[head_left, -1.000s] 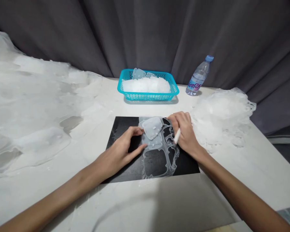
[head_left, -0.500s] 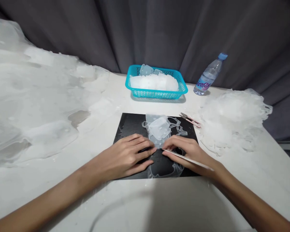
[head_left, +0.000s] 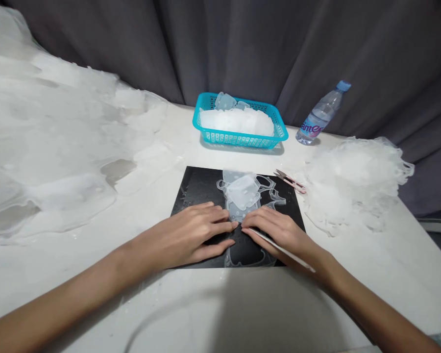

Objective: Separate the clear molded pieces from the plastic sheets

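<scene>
On a black mat [head_left: 202, 189] lies a translucent, dotted silicone-like sheet [head_left: 238, 214] with a loose whitish cut piece [head_left: 244, 190] on top. My left hand [head_left: 202, 230] rests flat with fingers stretched out, its fingertips touching the sheet's near edge. Pinched in my right hand [head_left: 274, 228] is a thin white stick-like tool [head_left: 284, 251]; its handle points back toward my wrist. The tool's tip is hidden by my fingers at the sheet's edge. Clear cut-out scraps [head_left: 275, 196] lie on the mat to the right, and another outline of scrap [head_left: 242, 264] lies near its front edge.
A turquoise basket [head_left: 238, 139] of white pieces stands behind the mat. Pink-handled thread snips [head_left: 290, 181] lie at its right corner. A water bottle [head_left: 321, 117] is at the back right. Heaps of translucent sheets [head_left: 59, 132] and scraps [head_left: 360, 176] flank the mat on the white table [head_left: 176, 314].
My right hand, holding the thin tool, has shifted slightly left along the sheet's edge, closer to my left fingertips. The view has also moved a little.
</scene>
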The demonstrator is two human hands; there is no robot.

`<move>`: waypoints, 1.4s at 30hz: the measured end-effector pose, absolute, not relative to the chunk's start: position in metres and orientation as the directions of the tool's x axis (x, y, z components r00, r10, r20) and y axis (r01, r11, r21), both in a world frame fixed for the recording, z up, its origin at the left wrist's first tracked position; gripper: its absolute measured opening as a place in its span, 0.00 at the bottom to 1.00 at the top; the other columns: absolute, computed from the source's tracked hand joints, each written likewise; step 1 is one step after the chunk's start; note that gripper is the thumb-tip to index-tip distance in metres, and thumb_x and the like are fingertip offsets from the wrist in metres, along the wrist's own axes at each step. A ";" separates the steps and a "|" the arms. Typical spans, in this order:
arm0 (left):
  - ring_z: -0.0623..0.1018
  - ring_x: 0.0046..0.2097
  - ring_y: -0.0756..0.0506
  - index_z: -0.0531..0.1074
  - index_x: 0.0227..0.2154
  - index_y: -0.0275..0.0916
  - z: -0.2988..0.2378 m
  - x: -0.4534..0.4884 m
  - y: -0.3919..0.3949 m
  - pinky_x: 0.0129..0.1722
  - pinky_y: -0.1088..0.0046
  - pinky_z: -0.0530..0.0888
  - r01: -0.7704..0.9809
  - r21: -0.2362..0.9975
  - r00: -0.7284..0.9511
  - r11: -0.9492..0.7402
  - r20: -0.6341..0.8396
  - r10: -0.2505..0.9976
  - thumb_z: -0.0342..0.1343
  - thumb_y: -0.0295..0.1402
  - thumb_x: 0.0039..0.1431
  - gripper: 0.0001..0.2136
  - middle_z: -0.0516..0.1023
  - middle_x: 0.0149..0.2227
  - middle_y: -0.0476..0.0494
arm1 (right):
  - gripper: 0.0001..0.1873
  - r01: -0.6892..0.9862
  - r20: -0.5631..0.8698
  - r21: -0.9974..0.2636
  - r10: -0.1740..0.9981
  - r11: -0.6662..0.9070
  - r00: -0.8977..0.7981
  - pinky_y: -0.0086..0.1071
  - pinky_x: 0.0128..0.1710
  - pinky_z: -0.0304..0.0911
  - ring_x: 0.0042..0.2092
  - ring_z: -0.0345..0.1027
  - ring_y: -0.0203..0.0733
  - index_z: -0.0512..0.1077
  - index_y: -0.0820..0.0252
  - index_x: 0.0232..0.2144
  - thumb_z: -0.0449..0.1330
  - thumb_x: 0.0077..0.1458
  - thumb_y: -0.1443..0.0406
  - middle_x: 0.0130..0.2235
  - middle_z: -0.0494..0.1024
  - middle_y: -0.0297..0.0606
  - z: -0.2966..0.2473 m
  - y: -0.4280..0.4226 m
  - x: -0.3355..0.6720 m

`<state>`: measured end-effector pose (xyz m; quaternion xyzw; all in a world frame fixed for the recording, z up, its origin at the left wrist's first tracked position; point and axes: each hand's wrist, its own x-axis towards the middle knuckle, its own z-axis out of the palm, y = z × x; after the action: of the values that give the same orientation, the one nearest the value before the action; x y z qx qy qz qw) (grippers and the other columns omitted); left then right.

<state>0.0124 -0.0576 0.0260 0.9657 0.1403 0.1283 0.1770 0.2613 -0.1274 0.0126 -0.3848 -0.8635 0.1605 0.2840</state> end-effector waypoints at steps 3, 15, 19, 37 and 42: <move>0.82 0.42 0.42 0.79 0.53 0.41 0.025 0.012 -0.058 0.57 0.63 0.70 0.230 0.389 0.924 -0.892 0.201 0.326 0.56 0.35 0.72 0.12 0.85 0.43 0.42 | 0.08 0.592 0.358 -0.431 0.732 0.681 -0.580 0.38 0.47 0.73 0.45 0.77 0.45 0.72 0.60 0.44 0.52 0.73 0.69 0.43 0.81 0.44 0.017 -0.127 0.265; 0.82 0.43 0.42 0.76 0.59 0.43 0.022 0.008 -0.056 0.58 0.62 0.73 0.238 0.385 0.921 -0.892 0.201 0.333 0.54 0.36 0.72 0.16 0.83 0.41 0.42 | 0.09 0.538 0.274 -0.551 0.748 0.637 -0.604 0.38 0.47 0.74 0.46 0.78 0.44 0.74 0.56 0.46 0.53 0.73 0.67 0.44 0.82 0.42 0.031 -0.124 0.284; 0.81 0.42 0.42 0.77 0.56 0.43 0.021 0.009 -0.056 0.54 0.64 0.73 0.214 0.371 0.932 -0.903 0.198 0.302 0.52 0.35 0.73 0.15 0.82 0.40 0.42 | 0.10 0.544 0.316 -0.498 0.725 0.676 -0.612 0.38 0.47 0.74 0.45 0.79 0.43 0.75 0.57 0.44 0.53 0.73 0.67 0.43 0.83 0.42 0.026 -0.121 0.277; 0.83 0.42 0.42 0.78 0.53 0.40 0.025 0.014 -0.058 0.54 0.64 0.73 0.182 0.394 0.944 -0.901 0.185 0.272 0.51 0.33 0.74 0.13 0.85 0.42 0.42 | 0.14 0.598 0.322 -0.332 0.684 0.729 -0.655 0.35 0.45 0.71 0.46 0.78 0.43 0.76 0.59 0.44 0.49 0.74 0.68 0.45 0.83 0.44 0.024 -0.121 0.276; 0.83 0.43 0.42 0.77 0.56 0.39 0.025 0.011 -0.057 0.55 0.64 0.74 0.212 0.367 0.946 -0.906 0.157 0.285 0.52 0.35 0.74 0.15 0.85 0.44 0.40 | 0.13 0.617 0.373 -0.165 0.628 0.769 -0.683 0.31 0.39 0.70 0.42 0.78 0.39 0.77 0.60 0.42 0.52 0.73 0.70 0.43 0.85 0.39 0.025 -0.122 0.281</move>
<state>0.0114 -0.0570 0.0255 0.9706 0.1281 0.1038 0.1752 0.2808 -0.1215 0.0246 -0.3393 -0.9172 0.0128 0.2083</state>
